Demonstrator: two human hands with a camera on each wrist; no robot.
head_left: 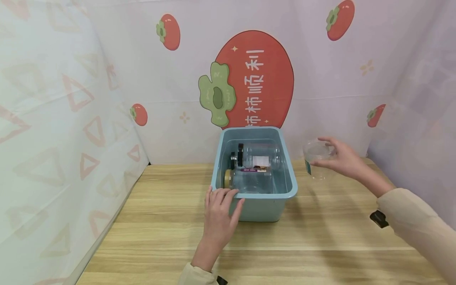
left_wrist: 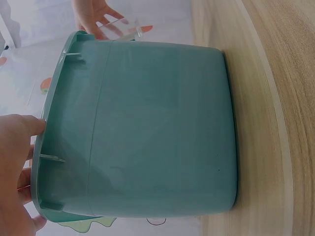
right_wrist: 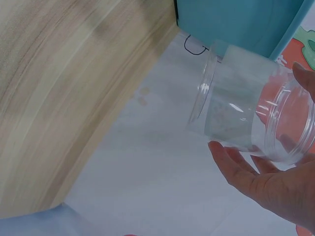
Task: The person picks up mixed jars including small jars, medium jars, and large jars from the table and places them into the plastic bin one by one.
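A clear plastic jar (head_left: 319, 172), open at its top, is held up by my right hand (head_left: 338, 160) beside the bin. Thumb and fingers grip it around the sides, and a label shows on its wall. In the right wrist view the jar (right_wrist: 236, 103) hangs tilted next to the bin. My left hand (head_left: 219, 211) grips the near rim of the blue plastic bin (head_left: 265, 208), fingers over the edge and thumb on the outside. Inside the bin lie a clear jar with a black lid (head_left: 263, 152) and another with a yellowish lid (head_left: 249, 181).
The bin stands on a wooden table (head_left: 160, 221), close to a white cloth backdrop (head_left: 185, 83) with red fruit prints. A further black lid (head_left: 233, 160) shows at the bin's left inside. Cloth walls (head_left: 53, 138) flank the table.
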